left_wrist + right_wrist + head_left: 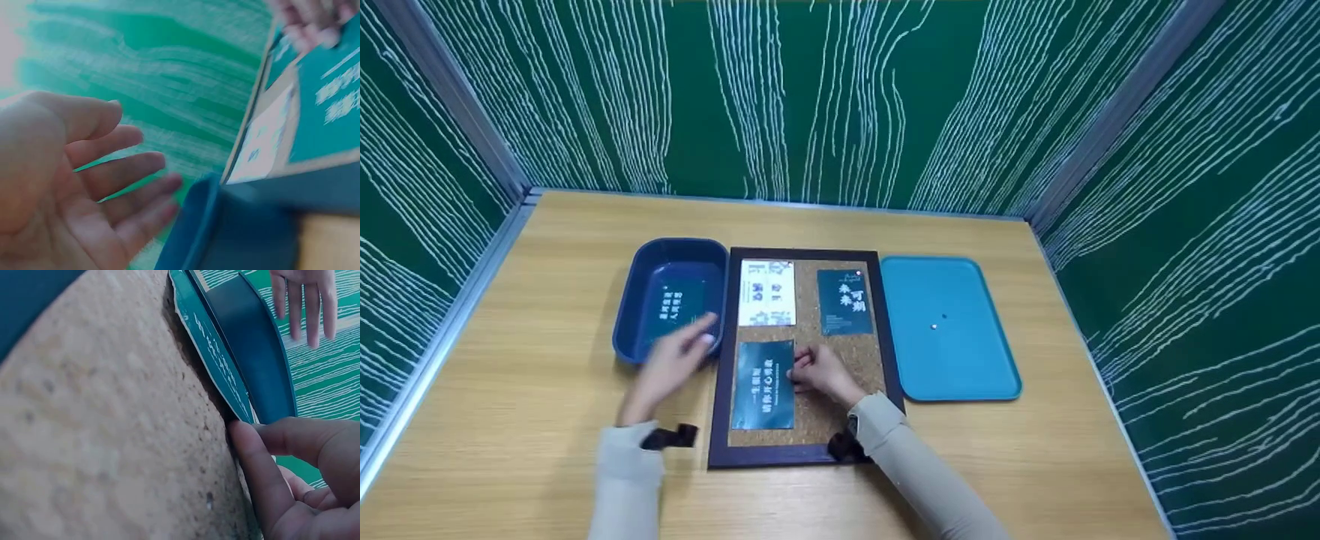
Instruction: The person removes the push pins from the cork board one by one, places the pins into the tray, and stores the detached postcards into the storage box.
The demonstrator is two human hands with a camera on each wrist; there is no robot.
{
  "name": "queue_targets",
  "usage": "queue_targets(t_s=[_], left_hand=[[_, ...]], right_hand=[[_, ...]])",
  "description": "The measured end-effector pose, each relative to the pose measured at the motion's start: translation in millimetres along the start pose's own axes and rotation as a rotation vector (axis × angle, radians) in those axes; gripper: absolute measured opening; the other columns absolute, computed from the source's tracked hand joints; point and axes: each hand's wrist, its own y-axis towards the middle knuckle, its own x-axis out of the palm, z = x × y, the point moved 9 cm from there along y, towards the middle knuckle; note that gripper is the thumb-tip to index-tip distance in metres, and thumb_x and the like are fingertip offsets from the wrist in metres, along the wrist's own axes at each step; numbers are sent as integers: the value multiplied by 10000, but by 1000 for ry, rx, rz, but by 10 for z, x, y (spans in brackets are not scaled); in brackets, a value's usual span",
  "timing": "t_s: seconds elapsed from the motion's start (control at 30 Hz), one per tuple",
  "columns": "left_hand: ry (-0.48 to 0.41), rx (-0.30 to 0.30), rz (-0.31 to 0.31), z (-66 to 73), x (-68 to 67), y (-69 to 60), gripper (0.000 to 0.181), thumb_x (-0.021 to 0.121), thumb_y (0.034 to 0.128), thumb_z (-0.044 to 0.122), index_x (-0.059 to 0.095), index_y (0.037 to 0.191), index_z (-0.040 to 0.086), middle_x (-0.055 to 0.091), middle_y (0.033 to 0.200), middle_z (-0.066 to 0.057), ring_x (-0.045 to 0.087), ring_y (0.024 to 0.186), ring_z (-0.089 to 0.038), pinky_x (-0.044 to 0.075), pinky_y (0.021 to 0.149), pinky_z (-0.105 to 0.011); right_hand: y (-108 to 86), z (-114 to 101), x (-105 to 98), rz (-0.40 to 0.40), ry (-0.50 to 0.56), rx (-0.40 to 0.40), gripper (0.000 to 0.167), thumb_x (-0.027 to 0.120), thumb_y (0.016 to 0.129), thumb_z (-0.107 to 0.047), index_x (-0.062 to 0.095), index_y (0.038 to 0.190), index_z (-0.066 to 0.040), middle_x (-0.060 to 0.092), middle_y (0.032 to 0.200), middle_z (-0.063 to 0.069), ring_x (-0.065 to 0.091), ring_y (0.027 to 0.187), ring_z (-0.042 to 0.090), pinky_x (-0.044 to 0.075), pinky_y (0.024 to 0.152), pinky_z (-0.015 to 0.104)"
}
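A dark green card (763,385) with white lettering lies on the lower left of a framed cork board (836,427). My right hand (823,373) pinches this card's right edge between thumb and index finger, as the right wrist view (292,489) shows close up. My left hand (671,364) hovers over the near right part of a dark blue bin (631,319), fingers spread and relaxed, holding nothing. Inside the bin lies another green card (679,300). Higher on the board are a white patterned card (767,292) and a green card (844,304) with a pin near its top right corner.
Right of the board sits a turquoise tray (945,360) with a small white-headed pin (934,326) and a dark speck on it. The wooden table (532,337) is bounded behind and at the sides by green panels (825,105) with white lines.
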Motion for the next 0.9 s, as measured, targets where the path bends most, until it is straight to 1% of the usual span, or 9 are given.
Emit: queue_targets(t_s=[0.1,0.2,0.3,0.4,0.47,0.6,0.7,0.8,0.9], left_hand=[[-39,-4,97,-90,-318,-13,426,488,1008,166,466,1418,52,432,1476,-170,406,1368,-346,315,1147,-487],[-76,-51,170,-214,-573,-37,426,471,1015,168,455,1426,58,411,1492,-167,372,1392,-342,292,1163,-475],[-87,-118,217,-363,-761,-69,452,449,1024,213,410,1459,99,356,1532,-122,293,1437,-319,245,1187,-464],[-111,-178,248,-529,-887,-99,488,427,1030,270,353,1489,123,291,1566,-78,225,1465,-293,208,1202,-456],[-142,-223,264,-647,-946,-116,522,413,1029,324,314,1505,133,244,1584,-63,201,1472,-289,203,1202,-461],[-221,-317,292,-872,-993,-115,568,378,1033,353,222,1534,135,176,1603,-67,199,1472,-293,212,1200,-460],[-260,-356,327,-993,-1004,-100,561,367,1039,305,201,1534,98,195,1595,-86,214,1469,-279,209,1207,-429],[-276,-386,347,-1092,-993,-88,555,361,1041,297,211,1529,81,217,1589,-76,208,1473,-249,196,1215,-398],[-340,-410,346,-1168,-934,-63,551,353,1043,301,205,1529,88,198,1594,-53,165,1483,-216,172,1220,-369]], right_hand=[[6,16,21,-11,15,10,158,657,837,21,541,940,-9,521,777,13,627,681,121,606,638,299],[7,22,31,-15,19,11,154,648,839,32,535,918,-36,509,756,0,618,668,114,605,631,292],[1,20,33,-13,12,12,152,639,839,36,531,905,-49,508,750,-4,620,662,117,604,622,288],[-7,11,27,-2,1,16,148,644,836,31,547,925,-35,518,755,-2,626,663,124,604,621,291],[-26,-15,27,4,-9,23,156,645,836,34,563,965,4,521,763,5,628,670,133,608,639,313],[-19,-10,5,14,-19,26,159,654,835,21,564,965,1,525,765,8,631,668,132,607,634,309],[4,20,-14,15,-7,25,159,665,827,11,556,932,-38,530,759,4,628,650,121,602,612,287],[5,24,-18,13,11,26,174,664,824,22,555,954,-20,531,754,1,622,631,115,601,606,286],[8,30,-20,12,30,23,200,667,821,36,554,983,11,534,758,10,608,603,112,602,600,289]])
